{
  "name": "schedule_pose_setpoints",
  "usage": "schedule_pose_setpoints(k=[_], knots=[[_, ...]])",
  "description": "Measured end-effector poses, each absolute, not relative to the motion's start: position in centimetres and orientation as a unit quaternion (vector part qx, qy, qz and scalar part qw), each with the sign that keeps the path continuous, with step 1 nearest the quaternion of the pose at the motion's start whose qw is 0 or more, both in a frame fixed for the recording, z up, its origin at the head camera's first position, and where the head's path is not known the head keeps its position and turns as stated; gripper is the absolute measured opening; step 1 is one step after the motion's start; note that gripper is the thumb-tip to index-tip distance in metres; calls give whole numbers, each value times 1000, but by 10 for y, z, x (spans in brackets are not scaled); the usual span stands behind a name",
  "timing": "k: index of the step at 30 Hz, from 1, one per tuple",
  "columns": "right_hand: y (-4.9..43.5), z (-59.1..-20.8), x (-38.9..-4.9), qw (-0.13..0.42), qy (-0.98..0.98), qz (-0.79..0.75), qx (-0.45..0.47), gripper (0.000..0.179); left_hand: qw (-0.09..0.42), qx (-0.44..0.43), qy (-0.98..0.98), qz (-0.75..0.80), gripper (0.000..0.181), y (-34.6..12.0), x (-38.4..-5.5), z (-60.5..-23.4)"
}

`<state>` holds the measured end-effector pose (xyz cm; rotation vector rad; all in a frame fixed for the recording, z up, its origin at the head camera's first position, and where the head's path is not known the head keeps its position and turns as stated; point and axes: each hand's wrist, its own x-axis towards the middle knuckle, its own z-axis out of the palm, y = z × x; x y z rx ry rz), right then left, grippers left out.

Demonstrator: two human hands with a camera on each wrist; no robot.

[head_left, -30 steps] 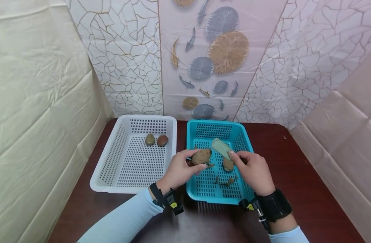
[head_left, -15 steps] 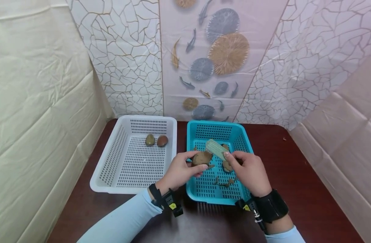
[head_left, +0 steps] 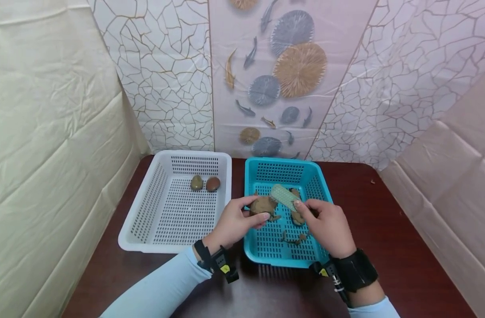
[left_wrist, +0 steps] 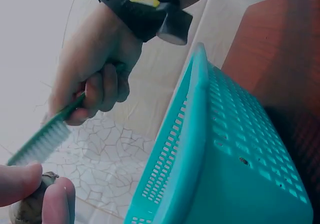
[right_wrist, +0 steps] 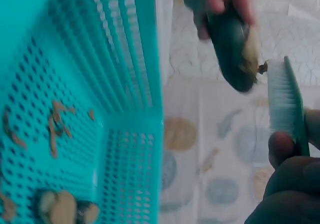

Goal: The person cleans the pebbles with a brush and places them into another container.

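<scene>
In the head view my left hand [head_left: 235, 224] grips a stone [head_left: 262, 205] partly coated in brown mud, over the left side of the turquoise basket [head_left: 282, 263]. My right hand [head_left: 331, 224] pinches the handle end of a green brush [head_left: 283, 196] with pale bristles. As the right wrist view shows, the stone [right_wrist: 229, 54] is dark and smooth on one side and muddy on the other. There the bristles of the brush [right_wrist: 285, 104] meet a small mud clump at the stone's edge. Left fingers [left_wrist: 56, 204] hide part of the stone in the left wrist view.
Other muddy stones [head_left: 297, 218] and mud scraps [head_left: 293, 241] lie in the turquoise basket. To its left stands a white basket [head_left: 125, 238] with a greenish stone [head_left: 196, 182] and a reddish stone [head_left: 213, 183]. Both baskets rest on a dark red table [head_left: 389, 247].
My right hand has moved left with the brush, bringing its head to the stone. The stone has turned slightly in my left hand, which stays nearly in place.
</scene>
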<state>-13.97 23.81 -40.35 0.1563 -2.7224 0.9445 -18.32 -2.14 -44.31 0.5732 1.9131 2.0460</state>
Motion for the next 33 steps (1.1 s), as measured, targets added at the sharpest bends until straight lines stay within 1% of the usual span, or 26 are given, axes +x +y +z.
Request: schedule_pose_setpoints(k=[2, 4, 8, 11, 14, 17, 21, 24, 30, 33], knots=[[238, -404, -140, 114, -932, 338, 56, 44, 145, 196, 658, 712, 46, -21, -184, -442], [240, -405, -140, 112, -938, 326, 47, 45, 151, 194, 653, 717, 46, -21, -184, -441], [243, -403, -140, 142, -949, 281, 22, 41, 165, 185, 645, 723, 48, -21, -183, -441], [242, -403, -138, 153, -944, 291, 29, 39, 171, 181, 643, 724, 48, -20, -183, -442], [239, -404, -136, 138, -935, 324, 47, 38, 171, 187, 641, 725, 47, -19, -183, -442], [238, -406, -135, 119, -934, 333, 44, 40, 168, 191, 641, 724, 48, -18, -182, -442], [242, -406, -135, 138, -946, 294, 18, 42, 166, 188, 643, 724, 49, -17, -182, -445], [243, -406, -134, 148, -944, 293, 17, 42, 164, 185, 644, 724, 47, -17, -182, -448], [240, -408, -135, 116, -936, 330, 43, 41, 157, 192, 654, 715, 46, -15, -181, -447], [241, -408, -135, 126, -944, 304, 25, 41, 158, 182, 655, 716, 46, -14, -181, -446]])
